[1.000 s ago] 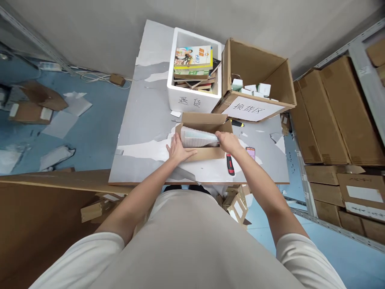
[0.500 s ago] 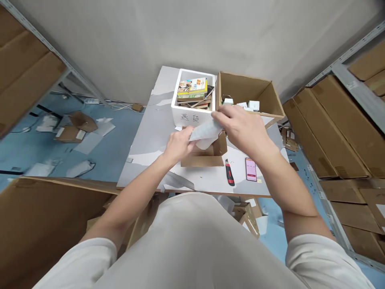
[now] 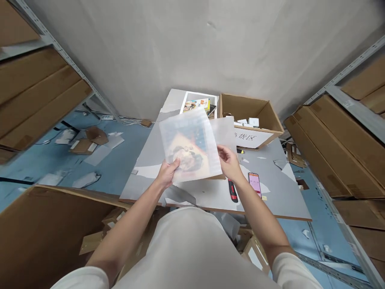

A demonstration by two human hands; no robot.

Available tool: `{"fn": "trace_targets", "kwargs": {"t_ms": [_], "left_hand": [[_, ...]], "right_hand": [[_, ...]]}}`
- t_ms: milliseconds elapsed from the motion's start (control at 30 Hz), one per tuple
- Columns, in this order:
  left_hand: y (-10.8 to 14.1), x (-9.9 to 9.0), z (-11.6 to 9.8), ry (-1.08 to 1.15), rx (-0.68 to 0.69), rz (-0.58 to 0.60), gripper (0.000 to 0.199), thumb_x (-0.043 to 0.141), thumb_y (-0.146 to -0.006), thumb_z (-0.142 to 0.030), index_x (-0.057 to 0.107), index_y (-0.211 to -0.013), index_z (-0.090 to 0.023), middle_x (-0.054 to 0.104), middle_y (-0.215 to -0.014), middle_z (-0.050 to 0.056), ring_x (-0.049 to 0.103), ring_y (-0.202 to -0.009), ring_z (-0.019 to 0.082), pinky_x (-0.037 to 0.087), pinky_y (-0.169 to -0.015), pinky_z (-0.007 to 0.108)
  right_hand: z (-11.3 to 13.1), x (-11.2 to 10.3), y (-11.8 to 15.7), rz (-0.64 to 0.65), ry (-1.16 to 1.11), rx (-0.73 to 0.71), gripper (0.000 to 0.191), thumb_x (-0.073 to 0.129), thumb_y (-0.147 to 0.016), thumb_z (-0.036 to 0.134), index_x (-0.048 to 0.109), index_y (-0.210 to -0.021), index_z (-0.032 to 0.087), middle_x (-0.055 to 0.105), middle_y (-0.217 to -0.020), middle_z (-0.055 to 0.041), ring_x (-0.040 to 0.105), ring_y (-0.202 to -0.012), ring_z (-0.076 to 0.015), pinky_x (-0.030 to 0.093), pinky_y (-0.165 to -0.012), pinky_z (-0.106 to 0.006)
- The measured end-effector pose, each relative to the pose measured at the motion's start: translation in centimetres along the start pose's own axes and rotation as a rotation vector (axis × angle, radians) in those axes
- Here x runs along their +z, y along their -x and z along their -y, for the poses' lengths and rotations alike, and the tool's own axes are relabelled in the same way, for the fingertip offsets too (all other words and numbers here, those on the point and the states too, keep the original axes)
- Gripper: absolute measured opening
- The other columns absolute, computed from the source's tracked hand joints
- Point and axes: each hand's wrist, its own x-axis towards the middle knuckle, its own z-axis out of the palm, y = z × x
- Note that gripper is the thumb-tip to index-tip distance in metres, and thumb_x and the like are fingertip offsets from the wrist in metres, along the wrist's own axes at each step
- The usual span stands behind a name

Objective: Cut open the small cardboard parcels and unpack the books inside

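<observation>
My left hand [image 3: 167,173] grips the lower left corner of a book [image 3: 188,150], its thumb on top. The book's coloured cover shows blurred through translucent white foam wrapping [image 3: 212,160]. A loose flap of foam sheet [image 3: 225,130] sticks out on the right. There my right hand [image 3: 229,161] has its fingers curled on the wrapping's edge; the fingertips are partly hidden. Under the book only a strip of a small cardboard box [image 3: 218,177] shows. A red and black utility knife [image 3: 232,192] lies close to my right wrist.
At the back of the table [image 3: 207,196] stand a white foam box [image 3: 185,96] of books and a cardboard box [image 3: 252,105] with small white boxes inside. A phone [image 3: 255,184] lies on the right. A large open carton [image 3: 60,224] is at my lower left.
The wrapped book, seen nearly edge-on before, now faces me with its cover side. My right hand has come down from its top to the right edge. The view has tilted up.
</observation>
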Motion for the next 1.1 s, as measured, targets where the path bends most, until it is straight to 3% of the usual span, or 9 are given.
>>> {"fn": "trace_targets", "kwargs": {"t_ms": [133,267,500,633,733,833,967,1033,1100], "left_hand": [[0.1,-0.3,1.1,-0.141,0.049,0.043,0.063,0.077,-0.062,-0.057,0.067,-0.105,-0.011,0.072,-0.094,0.011,0.067,-0.095,0.028,0.052,-0.087,0.038],[-0.8,-2.3,1.7,-0.253,0.164,-0.060,0.065,0.062,-0.073,-0.065,0.064,-0.109,-0.011,0.071,-0.099,0.012,0.066,-0.095,0.026,0.051,-0.086,0.036],[-3.0,-15.1,0.6,-0.979,0.153,-0.630,0.038,0.046,-0.085,-0.042,0.064,-0.092,-0.009,0.069,-0.092,0.017,0.064,-0.097,0.033,0.047,-0.089,0.043],[-2.4,-21.7,3.4,-1.278,-0.159,-0.671,0.031,0.047,-0.081,-0.025,0.060,-0.102,-0.005,0.066,-0.095,0.023,0.060,-0.103,0.039,0.043,-0.091,0.052],[-1.8,-23.6,6.1,-1.240,-0.307,-0.716,0.040,0.048,-0.079,-0.019,0.055,-0.115,-0.002,0.063,-0.105,0.028,0.058,-0.107,0.042,0.042,-0.091,0.056],[-1.5,-23.0,7.6,-1.138,-0.291,-0.704,0.057,0.055,-0.078,-0.023,0.045,-0.129,0.001,0.055,-0.123,0.030,0.051,-0.118,0.043,0.038,-0.098,0.056],[-0.8,-18.0,6.7,-0.977,0.087,-0.718,0.083,0.058,-0.081,-0.047,0.023,-0.145,-0.008,0.037,-0.145,0.022,0.022,-0.140,0.040,0.021,-0.112,0.056],[0.1,-13.9,5.6,-0.769,0.192,-0.508,0.085,0.065,-0.075,-0.053,0.031,-0.142,-0.013,0.041,-0.143,0.020,0.027,-0.140,0.035,0.026,-0.112,0.050],[1.1,-9.7,4.6,-0.443,0.072,-0.099,0.083,0.071,-0.068,-0.056,0.042,-0.136,-0.016,0.054,-0.132,0.019,0.048,-0.127,0.033,0.040,-0.103,0.047]], "right_hand": [[-1.8,1.7,-0.4,0.164,-0.068,0.112,0.039,0.076,-0.066,0.043,0.067,-0.098,0.022,0.070,-0.099,-0.0042,0.065,-0.091,-0.0241,0.054,-0.080,-0.039],[-4.3,3.0,-0.1,0.038,-0.151,0.157,0.050,0.077,-0.064,0.046,0.062,-0.107,0.024,0.068,-0.113,-0.0052,0.063,-0.104,-0.0266,0.052,-0.089,-0.041],[-4.8,1.5,1.2,-0.130,-0.300,0.216,0.058,0.076,-0.068,0.047,0.051,-0.116,0.027,0.066,-0.120,-0.0059,0.065,-0.104,-0.0249,0.054,-0.089,-0.041],[-5.3,0.9,2.3,-0.174,-0.279,0.248,0.061,0.074,-0.069,0.049,0.049,-0.120,0.028,0.064,-0.125,-0.0070,0.064,-0.107,-0.0265,0.055,-0.085,-0.041],[-6.0,1.2,3.0,-0.199,-0.235,0.274,0.061,0.074,-0.068,0.052,0.049,-0.119,0.028,0.064,-0.125,-0.0076,0.064,-0.108,-0.0270,0.055,-0.083,-0.041],[-6.4,1.4,3.4,-0.207,-0.207,0.288,0.062,0.073,-0.068,0.055,0.049,-0.118,0.028,0.064,-0.125,-0.0072,0.064,-0.109,-0.0264,0.055,-0.083,-0.040],[-6.2,1.8,3.6,-0.175,-0.170,0.315,0.067,0.072,-0.067,0.058,0.047,-0.122,0.029,0.064,-0.124,-0.0070,0.064,-0.107,-0.0257,0.055,-0.082,-0.039],[-6.1,2.2,3.8,-0.170,-0.161,0.319,0.070,0.073,-0.067,0.057,0.046,-0.125,0.029,0.063,-0.126,-0.0071,0.063,-0.108,-0.0253,0.055,-0.083,-0.038],[-6.1,2.7,4.0,-0.164,-0.157,0.314,0.073,0.073,-0.066,0.057,0.045,-0.128,0.029,0.063,-0.126,-0.0071,0.063,-0.107,-0.0248,0.054,-0.085,-0.038]]}}
